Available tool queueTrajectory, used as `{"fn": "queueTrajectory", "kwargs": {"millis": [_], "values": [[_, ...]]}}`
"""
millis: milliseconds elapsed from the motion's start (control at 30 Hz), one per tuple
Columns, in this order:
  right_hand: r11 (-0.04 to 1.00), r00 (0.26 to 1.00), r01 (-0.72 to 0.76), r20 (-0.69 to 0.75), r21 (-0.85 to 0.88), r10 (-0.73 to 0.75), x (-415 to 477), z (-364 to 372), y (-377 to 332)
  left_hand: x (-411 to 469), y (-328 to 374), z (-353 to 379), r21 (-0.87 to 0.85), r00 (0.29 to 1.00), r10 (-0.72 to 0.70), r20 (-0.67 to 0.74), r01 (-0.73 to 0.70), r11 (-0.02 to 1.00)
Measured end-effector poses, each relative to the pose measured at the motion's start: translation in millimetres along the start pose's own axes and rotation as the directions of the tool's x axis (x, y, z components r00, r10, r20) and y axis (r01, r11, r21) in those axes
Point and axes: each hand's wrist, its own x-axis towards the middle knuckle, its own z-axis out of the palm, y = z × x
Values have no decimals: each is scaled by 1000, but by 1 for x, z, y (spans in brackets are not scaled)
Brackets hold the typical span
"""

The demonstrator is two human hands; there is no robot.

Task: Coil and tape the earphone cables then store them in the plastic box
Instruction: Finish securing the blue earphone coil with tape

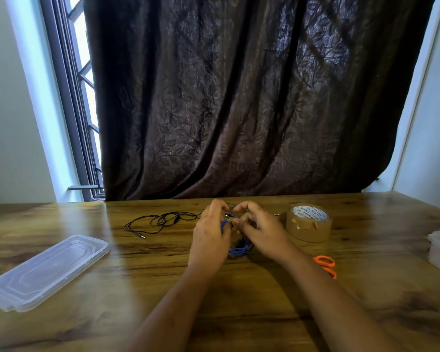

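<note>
Grip: left hand (208,235) and right hand (261,231) pinch blue cable coil (240,249) | coil's long axis runs near-to-far

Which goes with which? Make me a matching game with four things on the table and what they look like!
Things:
1. box lid
2. black earphone cable
3. tape roll
4. scissors

Looks:
A. orange
B. brown
C. uncoiled
D. see-through

Pairs: 1-D, 2-C, 3-B, 4-A
</note>
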Motion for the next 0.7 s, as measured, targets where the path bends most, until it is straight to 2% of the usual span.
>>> {"fn": "queueTrajectory", "kwargs": {"millis": [367, 700], "values": [[994, 997, -70, 43, 83, 67, 2, 0, -1, 0, -3, 0, 3, 1000, -12, -1, 12, 1000], [998, 1000, -11, 16, 58, 10, -1, -1, 0, 1, -6, 0, 36, 1000, -27, 7, 27, 999]]}}
